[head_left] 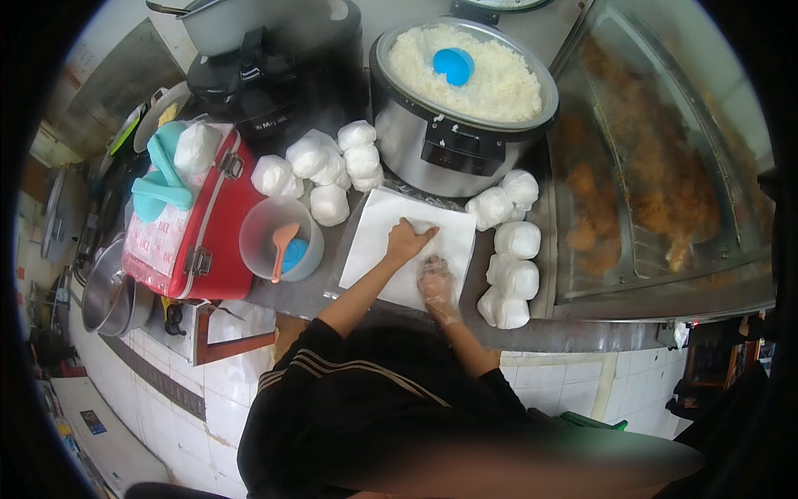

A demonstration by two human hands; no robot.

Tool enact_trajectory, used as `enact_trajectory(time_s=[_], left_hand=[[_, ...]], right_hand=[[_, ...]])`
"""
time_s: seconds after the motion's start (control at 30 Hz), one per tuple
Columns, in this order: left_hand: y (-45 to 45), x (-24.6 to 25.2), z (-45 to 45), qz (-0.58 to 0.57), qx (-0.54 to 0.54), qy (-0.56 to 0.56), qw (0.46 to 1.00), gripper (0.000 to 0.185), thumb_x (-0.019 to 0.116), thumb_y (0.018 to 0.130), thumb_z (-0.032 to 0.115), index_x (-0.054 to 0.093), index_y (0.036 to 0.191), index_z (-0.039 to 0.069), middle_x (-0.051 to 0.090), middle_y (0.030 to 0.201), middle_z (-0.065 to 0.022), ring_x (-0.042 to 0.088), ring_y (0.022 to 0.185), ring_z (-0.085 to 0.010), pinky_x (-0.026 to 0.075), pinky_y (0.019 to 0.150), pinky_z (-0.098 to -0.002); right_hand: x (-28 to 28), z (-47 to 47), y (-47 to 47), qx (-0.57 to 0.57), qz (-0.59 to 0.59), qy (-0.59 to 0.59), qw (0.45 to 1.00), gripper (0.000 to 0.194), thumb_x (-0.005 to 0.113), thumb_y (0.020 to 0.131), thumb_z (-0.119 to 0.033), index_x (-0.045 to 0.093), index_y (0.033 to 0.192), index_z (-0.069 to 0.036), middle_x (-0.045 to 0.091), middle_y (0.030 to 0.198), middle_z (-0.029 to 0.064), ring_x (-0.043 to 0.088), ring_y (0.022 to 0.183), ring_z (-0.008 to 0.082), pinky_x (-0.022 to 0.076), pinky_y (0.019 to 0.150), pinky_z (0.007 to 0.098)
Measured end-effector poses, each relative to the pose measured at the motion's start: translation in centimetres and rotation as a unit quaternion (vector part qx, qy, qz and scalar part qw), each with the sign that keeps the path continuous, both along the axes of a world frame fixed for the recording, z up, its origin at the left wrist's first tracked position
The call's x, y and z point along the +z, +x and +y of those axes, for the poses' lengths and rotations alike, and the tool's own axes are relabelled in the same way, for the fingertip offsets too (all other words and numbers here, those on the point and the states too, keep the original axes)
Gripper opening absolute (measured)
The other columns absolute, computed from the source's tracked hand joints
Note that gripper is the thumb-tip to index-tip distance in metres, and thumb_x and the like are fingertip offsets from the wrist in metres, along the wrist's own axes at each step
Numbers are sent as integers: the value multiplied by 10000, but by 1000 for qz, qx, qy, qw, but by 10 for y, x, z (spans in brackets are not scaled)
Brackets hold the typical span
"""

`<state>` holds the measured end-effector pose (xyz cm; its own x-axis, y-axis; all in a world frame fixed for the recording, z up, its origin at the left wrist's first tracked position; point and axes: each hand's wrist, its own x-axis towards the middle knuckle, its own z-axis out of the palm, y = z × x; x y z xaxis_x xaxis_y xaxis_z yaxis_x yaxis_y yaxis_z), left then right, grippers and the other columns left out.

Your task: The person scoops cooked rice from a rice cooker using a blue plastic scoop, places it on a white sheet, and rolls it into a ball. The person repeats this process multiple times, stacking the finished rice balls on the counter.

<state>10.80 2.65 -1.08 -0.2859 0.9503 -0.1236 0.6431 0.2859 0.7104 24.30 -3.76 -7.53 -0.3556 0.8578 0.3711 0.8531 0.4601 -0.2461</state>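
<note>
A stack of white paper sheets [380,231] lies on the counter straight before me. My left hand [406,242] is bare and rests on the paper near its middle, thumb and forefinger spread apart with nothing seen between them. Lower and to the right, my right hand [436,284] wears a clear plastic glove. Its fingers are bent down over the paper, and whether they hold anything is hidden. Beyond the paper stands a cooker full of white rice [499,81], with a blue scoop [454,66] on top of the rice.
Wrapped white bundles [517,240] line the right side, and several more bundles [315,156] sit at left. A plastic tub [249,243] holds an orange paddle [285,242]. A red cooler box [230,249] carries turquoise scoops [163,190]. A glass case [661,156] with browned food stands right.
</note>
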Motion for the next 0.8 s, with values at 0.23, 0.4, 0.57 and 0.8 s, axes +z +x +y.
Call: enact_trajectory(time_s=[0.23, 0.4, 0.57, 0.8], left_hand=[[-10, -13, -39, -612, 89, -93, 780, 715, 710, 835, 560, 584, 1194, -46, 679, 1045, -94, 665, 913, -214, 513, 859, -322], [-8, -7, -57, -562, 135, -21, 816, 551, 658, 919, 482, 612, 1193, 6, 670, 1068, -90, 632, 951, -157, 484, 866, -288], [-4, 2, -55, -402, 46, 112, 908, 529, 659, 926, 459, 607, 1197, 8, 664, 1039, -53, 611, 927, -149, 476, 827, -281], [3, -4, -49, -446, 104, 103, 883, 462, 663, 936, 382, 612, 1168, -14, 652, 1048, -82, 601, 960, -154, 483, 822, -295]], right_hand=[[-8, 12, 7, -32, 301, -54, 951, 108, 632, 820, -28, 665, 912, 20, 683, 908, 140, 645, 816, 304, 519, 736, 355], [9, 14, 2, -13, 545, -354, 760, 170, 584, 904, -59, 672, 1032, 8, 677, 1063, 109, 607, 948, 187, 483, 850, 326], [25, 16, -17, 29, 701, -458, 546, 427, 545, 977, -207, 469, 1360, -35, 530, 1340, 99, 495, 1215, 190, 400, 1023, 375], [12, 19, -12, 286, 760, -408, 417, 585, 477, 1025, -386, 308, 1475, -51, 375, 1499, 88, 376, 1379, 232, 334, 1134, 447]])
